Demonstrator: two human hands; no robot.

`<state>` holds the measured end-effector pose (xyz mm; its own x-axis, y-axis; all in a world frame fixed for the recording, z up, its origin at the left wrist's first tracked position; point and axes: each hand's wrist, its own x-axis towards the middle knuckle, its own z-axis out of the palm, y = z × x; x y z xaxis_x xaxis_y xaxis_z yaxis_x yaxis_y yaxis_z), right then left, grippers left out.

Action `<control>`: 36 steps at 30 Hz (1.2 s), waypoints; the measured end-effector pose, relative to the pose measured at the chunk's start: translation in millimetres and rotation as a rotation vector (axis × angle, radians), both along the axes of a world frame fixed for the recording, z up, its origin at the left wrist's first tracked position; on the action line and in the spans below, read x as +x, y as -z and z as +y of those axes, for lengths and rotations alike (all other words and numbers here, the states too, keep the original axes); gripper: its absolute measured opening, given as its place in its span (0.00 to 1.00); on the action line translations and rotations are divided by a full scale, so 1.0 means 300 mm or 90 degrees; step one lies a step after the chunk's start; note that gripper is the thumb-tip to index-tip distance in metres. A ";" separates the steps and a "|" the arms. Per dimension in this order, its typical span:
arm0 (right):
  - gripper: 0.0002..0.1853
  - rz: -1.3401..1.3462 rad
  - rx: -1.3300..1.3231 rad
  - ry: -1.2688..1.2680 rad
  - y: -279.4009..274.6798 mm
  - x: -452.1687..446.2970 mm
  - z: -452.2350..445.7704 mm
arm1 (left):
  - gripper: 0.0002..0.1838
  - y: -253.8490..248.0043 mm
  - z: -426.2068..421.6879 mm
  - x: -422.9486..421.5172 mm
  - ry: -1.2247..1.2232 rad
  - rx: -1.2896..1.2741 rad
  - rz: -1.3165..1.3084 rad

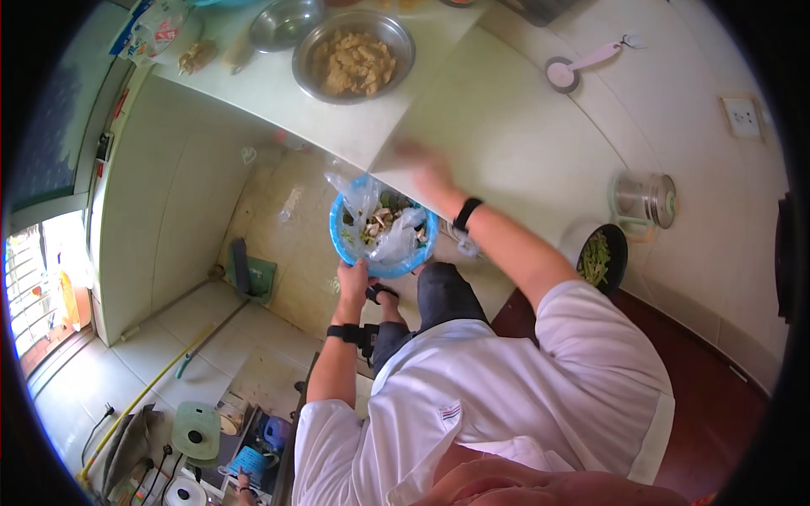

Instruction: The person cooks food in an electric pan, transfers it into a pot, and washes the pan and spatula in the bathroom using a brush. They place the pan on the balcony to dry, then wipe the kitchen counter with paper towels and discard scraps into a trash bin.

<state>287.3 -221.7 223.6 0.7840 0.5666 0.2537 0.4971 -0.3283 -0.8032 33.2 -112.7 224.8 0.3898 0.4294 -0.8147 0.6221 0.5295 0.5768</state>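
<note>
My left hand [353,280] grips the near rim of a blue basin [339,238], its fingers closed on the edge. Clear plastic bags [396,242] and vegetable scraps [384,221] lie in the basin, which is just below the counter's edge. Over the pale counter [498,135], at its corner, my right hand [429,171] is stretched out to the right of the basin's top. Motion smears its fingers, so what they hold, if anything, cannot be made out.
A metal bowl of light brown food [359,63] and an emptier metal bowl [285,24] stand on the counter. At the right are a glass jar [633,201] and a pan of green vegetables [597,257]. A green dustpan [253,271] is on the floor.
</note>
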 end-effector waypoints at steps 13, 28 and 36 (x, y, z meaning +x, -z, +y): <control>0.16 -0.097 -0.152 0.263 -0.147 0.334 -0.207 | 0.15 -0.026 0.034 -0.024 0.013 0.021 0.008; 0.13 0.081 -0.068 -0.052 -0.128 -0.324 -0.059 | 0.16 -0.013 0.058 -0.078 0.015 0.025 -0.008; 0.19 0.563 0.156 0.071 -0.477 0.026 -0.057 | 0.16 -0.034 0.075 -0.137 0.010 0.030 -0.018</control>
<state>295.2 -238.7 366.6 0.7958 0.4862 -0.3610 -0.3549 -0.1087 -0.9286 -7.8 -90.3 234.9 0.4198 0.4613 -0.7817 0.6128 0.4913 0.6190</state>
